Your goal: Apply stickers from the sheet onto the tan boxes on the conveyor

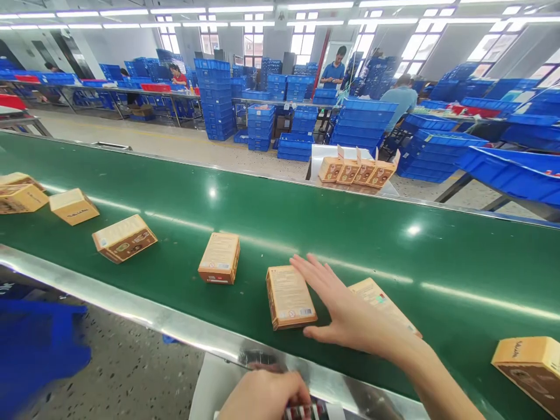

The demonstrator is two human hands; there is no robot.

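Observation:
My right hand [332,303] reaches over the green conveyor belt [170,186] with fingers spread, beside the right edge of a tan box [291,296]. Another tan box [380,300] lies partly hidden behind my right wrist. At the belt's near edge, my left hand [266,394] has its fingers curled over small dark and red items [306,411] in a white container; what it grips is unclear. To the left, a box with a red strip [220,254] and a brown-sided box [125,238] lie on the belt.
More boxes lie at the belt's far left [74,207] and right [529,367]. Beyond it, several boxes stand with raised flaps on a metal side table [321,153]. Blue crates [214,99] and several people are in the background. A metal rail [175,324] edges the belt.

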